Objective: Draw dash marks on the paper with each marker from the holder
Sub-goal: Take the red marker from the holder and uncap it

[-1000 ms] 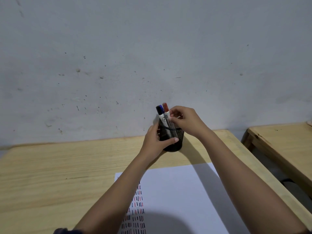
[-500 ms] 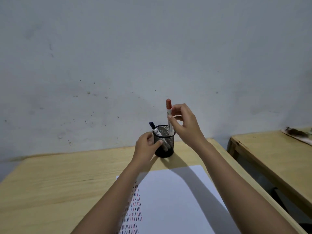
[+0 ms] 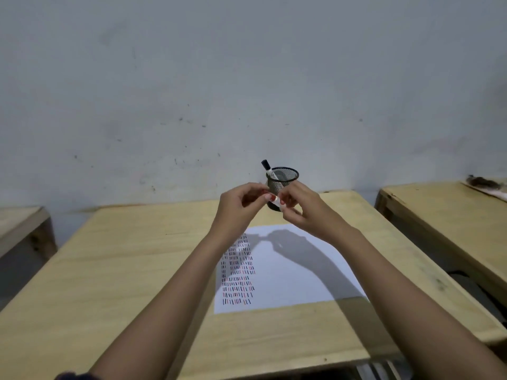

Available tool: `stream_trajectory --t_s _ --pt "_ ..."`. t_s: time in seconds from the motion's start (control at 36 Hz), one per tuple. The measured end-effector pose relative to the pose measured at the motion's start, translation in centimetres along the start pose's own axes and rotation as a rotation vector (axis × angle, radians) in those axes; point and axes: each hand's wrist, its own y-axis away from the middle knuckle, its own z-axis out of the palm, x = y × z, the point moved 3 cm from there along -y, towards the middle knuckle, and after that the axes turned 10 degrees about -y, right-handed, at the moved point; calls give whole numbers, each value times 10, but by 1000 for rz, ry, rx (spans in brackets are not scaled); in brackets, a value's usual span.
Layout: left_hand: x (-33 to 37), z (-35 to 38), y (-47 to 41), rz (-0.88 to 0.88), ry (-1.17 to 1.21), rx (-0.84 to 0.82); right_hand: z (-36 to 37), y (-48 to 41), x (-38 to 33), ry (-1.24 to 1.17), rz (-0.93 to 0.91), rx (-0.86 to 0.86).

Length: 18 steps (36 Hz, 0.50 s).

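The left hand [image 3: 241, 201] pinches the red cap end of the red marker [image 3: 277, 201] in its fingers; the right hand [image 3: 301, 209] has its fingers closed round the white barrel. Both hover above the paper [image 3: 296, 270], in front of the mesh holder [image 3: 282, 178] near the desk's [image 3: 137, 256] far edge, where a dark-capped marker [image 3: 267, 168] leans. To uncap cleanly, pull straight along the barrel, grip firm, then mark beside the existing dashes [image 3: 237, 270].
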Motion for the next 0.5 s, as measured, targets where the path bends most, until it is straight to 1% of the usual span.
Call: stream_trajectory --t_s 0.11,0.19,0.33,0.44,0.5 --pt "-2 -11 11 -11 14 64 4 1 -5 -20 0 9" --pt "-9 -25 17 -49 76 129 5 2 -6 -82 27 41" --pt "-24 -46 27 -108 197 197 12 8 -2 -271 78 145" --pt "-38 -56 36 -153 273 209 27 10 2 -558 152 269" --pt "-43 -58 39 -166 310 201 35 10 2 -655 162 329"
